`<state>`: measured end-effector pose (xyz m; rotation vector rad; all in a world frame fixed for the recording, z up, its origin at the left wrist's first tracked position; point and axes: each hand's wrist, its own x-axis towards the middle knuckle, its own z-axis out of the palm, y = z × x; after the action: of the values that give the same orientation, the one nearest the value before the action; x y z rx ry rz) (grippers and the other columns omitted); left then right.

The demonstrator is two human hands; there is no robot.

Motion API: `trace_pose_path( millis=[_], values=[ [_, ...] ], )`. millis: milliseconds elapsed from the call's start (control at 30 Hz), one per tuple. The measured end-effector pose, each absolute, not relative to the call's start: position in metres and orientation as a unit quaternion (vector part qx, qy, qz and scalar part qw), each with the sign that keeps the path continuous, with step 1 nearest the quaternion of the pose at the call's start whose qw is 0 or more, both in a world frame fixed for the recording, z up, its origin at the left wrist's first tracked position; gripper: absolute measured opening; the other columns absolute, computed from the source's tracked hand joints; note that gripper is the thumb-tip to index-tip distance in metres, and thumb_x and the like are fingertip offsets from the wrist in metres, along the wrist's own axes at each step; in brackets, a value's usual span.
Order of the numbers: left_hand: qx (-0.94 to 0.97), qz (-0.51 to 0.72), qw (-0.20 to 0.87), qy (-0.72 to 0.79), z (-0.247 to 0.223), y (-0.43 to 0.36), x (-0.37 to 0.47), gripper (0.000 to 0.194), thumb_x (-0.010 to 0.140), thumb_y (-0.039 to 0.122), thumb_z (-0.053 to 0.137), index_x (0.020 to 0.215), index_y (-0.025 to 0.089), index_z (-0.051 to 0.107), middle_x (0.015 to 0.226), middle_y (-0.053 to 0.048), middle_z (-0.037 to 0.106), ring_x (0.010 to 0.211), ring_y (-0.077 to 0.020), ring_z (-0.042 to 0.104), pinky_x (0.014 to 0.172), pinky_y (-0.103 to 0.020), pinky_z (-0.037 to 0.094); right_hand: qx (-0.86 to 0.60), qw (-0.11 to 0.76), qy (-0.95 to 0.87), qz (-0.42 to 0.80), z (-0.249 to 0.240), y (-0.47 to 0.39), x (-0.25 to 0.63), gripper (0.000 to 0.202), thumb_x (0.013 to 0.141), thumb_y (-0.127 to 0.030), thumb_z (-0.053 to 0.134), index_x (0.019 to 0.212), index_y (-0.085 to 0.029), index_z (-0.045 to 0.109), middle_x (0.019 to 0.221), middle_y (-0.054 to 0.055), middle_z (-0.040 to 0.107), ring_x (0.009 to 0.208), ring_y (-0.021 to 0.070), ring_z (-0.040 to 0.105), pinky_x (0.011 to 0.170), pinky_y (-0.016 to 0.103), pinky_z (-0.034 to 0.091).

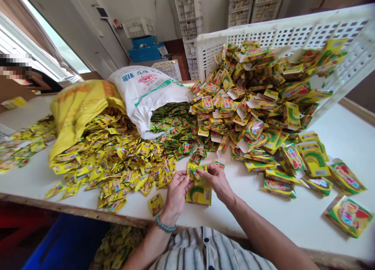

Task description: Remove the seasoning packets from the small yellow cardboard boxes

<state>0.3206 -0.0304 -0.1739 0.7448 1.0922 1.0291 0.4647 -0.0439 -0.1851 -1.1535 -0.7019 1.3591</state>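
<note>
My left hand [176, 192], with a beaded bracelet at the wrist, is closed with its fingertips at the left edge of a small green-and-yellow sachet [199, 174]. From the other side my right hand [218, 182] pinches the same sachet. Just below them a yellow carton [199, 195] with a green curved print lies on the white table, partly hidden by the fingers. Left of my left wrist is a single yellow sachet [155, 204]. Green sachets [183, 131] are heaped in front of my hands, and yellow sachets [125, 152] spread to the left.
A yellow sack [84, 102] and a white sack [146, 86] lie behind the sachets. On the right, many small cartons [254, 106] spill from a tipped white crate [281, 31]. Several cartons lie nearer the table's right end. Below the front edge stands a blue bin [67, 238].
</note>
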Motion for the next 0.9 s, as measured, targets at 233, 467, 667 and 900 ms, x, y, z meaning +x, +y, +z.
trace_pose_path(
  millis=[233, 467, 667, 900],
  values=[
    [0.334, 0.459, 0.701, 0.432, -0.168, -0.040, 0.331, 0.034, 0.067, 0.029, 0.072, 0.092, 0.021, 0.051, 0.093, -0.002, 0.068, 0.093, -0.0192, 0.066, 0.079, -0.032, 0.053, -0.494, 0.627, -0.232, 0.555, -0.197, -0.042, 0.457, 0.039, 0.061, -0.049, 0.079, 0.068, -0.018, 0.057, 0.063, -0.002, 0.056, 0.055, 0.0112, 0.045, 0.051, 0.024, 0.034],
    [0.348, 0.464, 0.672, 0.461, -0.165, -0.035, 0.334, 0.043, 0.060, 0.028, 0.080, 0.086, 0.020, 0.046, 0.077, 0.001, 0.068, 0.073, -0.0158, 0.066, 0.072, -0.028, 0.051, -0.477, 0.601, -0.294, 0.569, -0.182, -0.047, 0.456, 0.038, 0.063, -0.045, 0.079, 0.080, -0.018, 0.060, 0.075, 0.001, 0.062, 0.067, 0.0146, 0.054, 0.064, 0.027, 0.044],
    [0.537, 0.398, 0.558, 0.492, -0.170, -0.033, 0.313, 0.053, 0.061, 0.031, 0.079, 0.102, 0.022, 0.047, 0.095, -0.004, 0.067, 0.093, -0.0215, 0.065, 0.088, -0.038, 0.049, -0.486, 0.580, -0.313, 0.574, -0.176, -0.040, 0.478, 0.037, 0.064, -0.048, 0.077, 0.073, -0.018, 0.058, 0.065, -0.001, 0.059, 0.059, 0.0136, 0.053, 0.057, 0.026, 0.041],
    [0.873, 0.144, 0.297, 0.359, -0.195, -0.043, 0.295, 0.067, 0.061, 0.026, 0.082, 0.122, 0.028, 0.056, 0.118, -0.009, 0.063, 0.114, -0.0313, 0.056, 0.098, -0.049, 0.043, -0.556, 0.597, -0.332, 0.473, -0.194, -0.032, 0.487, 0.036, 0.072, -0.051, 0.069, 0.082, -0.019, 0.054, 0.069, -0.002, 0.057, 0.062, 0.0134, 0.051, 0.056, 0.024, 0.040]
  ],
)
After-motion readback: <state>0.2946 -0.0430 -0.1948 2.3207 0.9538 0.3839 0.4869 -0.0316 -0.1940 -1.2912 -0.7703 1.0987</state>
